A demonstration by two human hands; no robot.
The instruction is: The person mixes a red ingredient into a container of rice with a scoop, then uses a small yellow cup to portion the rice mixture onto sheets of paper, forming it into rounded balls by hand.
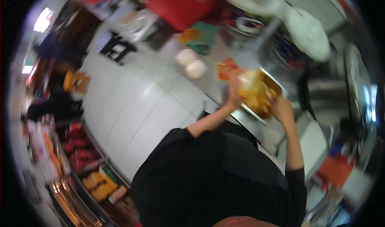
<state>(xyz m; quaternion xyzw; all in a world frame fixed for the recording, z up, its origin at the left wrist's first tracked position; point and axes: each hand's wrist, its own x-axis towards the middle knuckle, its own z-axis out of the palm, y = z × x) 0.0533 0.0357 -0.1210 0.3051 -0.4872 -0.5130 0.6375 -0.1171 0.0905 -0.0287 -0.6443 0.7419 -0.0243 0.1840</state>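
Observation:
My left hand (234,91) is closed on the side of a clear plastic bag (249,79), which looks pale and yellow. The bag is above a rectangular metal tray (276,81) at the counter's front edge. Yellow food pieces (258,100) fill the tray and the mouth of the bag; blur hides their exact kind. My right hand (283,110) reaches over the tray's right side, fingers curled among the yellow pieces. Just left of the bag lies an orange-red flat packet (227,68).
Two white round things (191,63) and a green bag (203,35) lie farther left on the counter. Large pots, one with a pale lid (308,34), stand behind the tray. A big metal pot (329,92) is at right. An orange stool (76,82) stands across the tiled floor.

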